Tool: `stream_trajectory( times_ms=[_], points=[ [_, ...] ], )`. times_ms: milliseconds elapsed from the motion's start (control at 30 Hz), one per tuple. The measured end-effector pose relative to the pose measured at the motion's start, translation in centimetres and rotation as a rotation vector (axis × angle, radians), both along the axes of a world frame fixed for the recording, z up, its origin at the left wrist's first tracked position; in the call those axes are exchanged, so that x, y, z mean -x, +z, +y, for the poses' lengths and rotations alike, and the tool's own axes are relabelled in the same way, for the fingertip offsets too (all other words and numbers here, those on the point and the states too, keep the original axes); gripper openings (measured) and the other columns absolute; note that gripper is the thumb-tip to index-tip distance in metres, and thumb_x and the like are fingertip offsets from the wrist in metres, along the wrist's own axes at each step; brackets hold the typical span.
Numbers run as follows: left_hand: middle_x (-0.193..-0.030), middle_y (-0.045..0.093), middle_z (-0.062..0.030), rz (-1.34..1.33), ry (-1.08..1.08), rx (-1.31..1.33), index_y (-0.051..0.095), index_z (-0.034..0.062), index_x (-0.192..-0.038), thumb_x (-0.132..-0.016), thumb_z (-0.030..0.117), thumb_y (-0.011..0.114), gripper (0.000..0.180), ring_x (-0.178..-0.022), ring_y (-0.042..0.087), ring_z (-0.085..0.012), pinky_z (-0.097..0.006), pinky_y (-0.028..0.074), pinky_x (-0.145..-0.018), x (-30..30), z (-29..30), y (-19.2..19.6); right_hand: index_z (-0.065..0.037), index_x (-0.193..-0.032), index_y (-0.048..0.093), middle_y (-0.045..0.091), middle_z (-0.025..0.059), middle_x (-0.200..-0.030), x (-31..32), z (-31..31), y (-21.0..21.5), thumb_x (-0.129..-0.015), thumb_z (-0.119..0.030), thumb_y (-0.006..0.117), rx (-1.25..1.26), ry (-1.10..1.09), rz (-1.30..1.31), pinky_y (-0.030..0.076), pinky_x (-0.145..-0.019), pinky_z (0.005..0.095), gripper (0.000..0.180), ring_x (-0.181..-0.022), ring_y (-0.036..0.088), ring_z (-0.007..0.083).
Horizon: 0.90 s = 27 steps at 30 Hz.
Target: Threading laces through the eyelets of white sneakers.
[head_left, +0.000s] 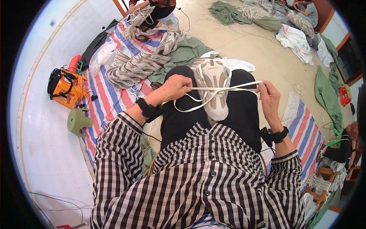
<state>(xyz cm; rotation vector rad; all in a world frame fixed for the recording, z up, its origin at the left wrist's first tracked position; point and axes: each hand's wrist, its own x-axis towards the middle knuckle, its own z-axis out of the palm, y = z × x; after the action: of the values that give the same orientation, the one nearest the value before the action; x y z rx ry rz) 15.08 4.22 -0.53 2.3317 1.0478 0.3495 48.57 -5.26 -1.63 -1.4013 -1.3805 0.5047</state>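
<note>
A beige and white shoe upper (pixel 213 78) rests between my thighs, its toe toward me. White shoelaces (pixel 217 91) cross over its front and stretch out to both sides, with a loop hanging at the left. My left hand (pixel 177 87) is closed on one lace end, left of the upper. On the other side, my right hand (pixel 269 100) pinches the lace between thumb and fingers. Both hands are about level, and the lace between them looks taut.
Rows of similar shoe uppers (pixel 139 66) lie on a striped sheet (pixel 103 89) at the left. Beyond is green cloth (pixel 187 51). An orange stool (pixel 68 89) and a green stool (pixel 79 122) stand far left. Other people sit nearby, one handling laces (pixel 139 17). White sacks (pixel 293 42) lie back right.
</note>
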Motion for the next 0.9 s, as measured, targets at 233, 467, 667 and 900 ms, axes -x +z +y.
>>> stream_trajectory(
  times_ms=[233, 467, 667, 900],
  points=[
    [-0.058, 0.054, -0.0076, -0.001, 0.139, 0.172, 0.059, -0.0008, -0.079, -0.079, 0.007, 0.059, 0.008, -0.051, 0.055, -0.0163, -0.032, 0.044, -0.053, 5.5, -0.7, 2.2, 0.0, -0.084, 0.061, 0.058, 0.0028, -0.075, 1.9, 0.9, 1.0, -0.094, -0.019, 0.053, 0.307, 0.459, 0.81, 0.044, -0.055, 0.0233, 0.023, -0.057, 0.048, 0.008],
    [-0.069, 0.057, -0.0178, 0.139, 0.091, -0.188, 0.058, 0.0004, -0.084, -0.08, 0.006, 0.059, 0.007, -0.059, 0.055, -0.0322, -0.037, 0.044, -0.058, 9.5, -0.4, 1.7, -0.003, -0.073, 0.06, 0.055, 0.0022, -0.07, 2.1, 0.0, 0.5, -0.093, -0.026, 0.054, 0.424, 0.544, 0.709, 0.043, -0.056, 0.0235, 0.031, -0.059, 0.049, 0.0083],
    [-0.071, 0.058, -0.0196, 0.242, 0.325, -0.314, 0.059, 0.0022, -0.08, -0.076, 0.008, 0.062, 0.008, -0.07, 0.057, -0.0399, -0.043, 0.044, -0.062, 16.9, 0.3, 1.6, -0.004, -0.078, 0.061, 0.054, 0.0002, -0.067, 3.5, 1.6, -1.2, -0.093, -0.026, 0.054, 0.561, 0.582, 0.551, 0.044, -0.055, 0.0228, 0.028, -0.059, 0.05, 0.0081],
    [-0.071, 0.057, -0.0227, 0.265, 0.497, -0.255, 0.057, 0.0005, -0.08, -0.076, 0.01, 0.059, 0.01, -0.07, 0.058, -0.0397, -0.043, 0.045, -0.063, 24.4, 0.5, 1.1, -0.004, -0.081, 0.061, 0.056, 0.0003, -0.072, 4.8, 4.7, -2.5, -0.09, -0.02, 0.058, 0.625, 0.527, 0.309, 0.048, -0.051, 0.0227, 0.018, -0.062, 0.053, 0.0078]
  ],
)
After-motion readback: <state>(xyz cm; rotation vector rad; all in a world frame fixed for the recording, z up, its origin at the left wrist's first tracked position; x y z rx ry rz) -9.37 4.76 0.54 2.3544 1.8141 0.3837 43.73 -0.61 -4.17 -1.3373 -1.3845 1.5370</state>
